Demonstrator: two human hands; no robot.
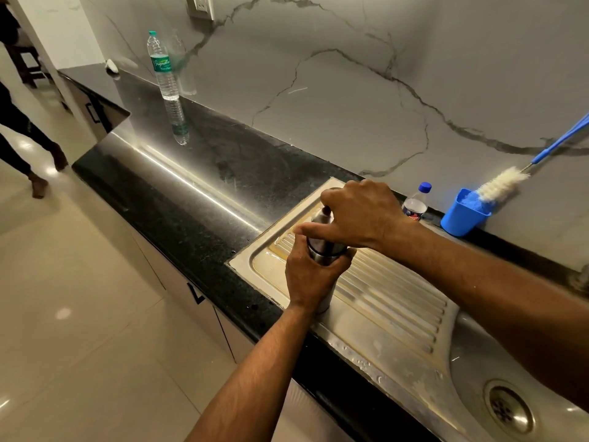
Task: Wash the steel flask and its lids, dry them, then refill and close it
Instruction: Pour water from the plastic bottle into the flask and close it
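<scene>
The steel flask (322, 250) stands upright on the ribbed steel drainboard (392, 298) beside the sink. My left hand (310, 277) grips the flask's body from the near side. My right hand (357, 215) curls over the flask's top and holds its lid (326, 211), of which only a dark edge shows under my fingers. The flask's lower part is hidden behind my left hand.
A tall clear water bottle (162, 67) stands far back on the black counter (191, 193). A small blue-capped bottle (416, 204) and a blue cup (462, 215) with a bottle brush (503, 183) sit against the wall. The sink drain (508, 409) lies lower right. A person walks at far left.
</scene>
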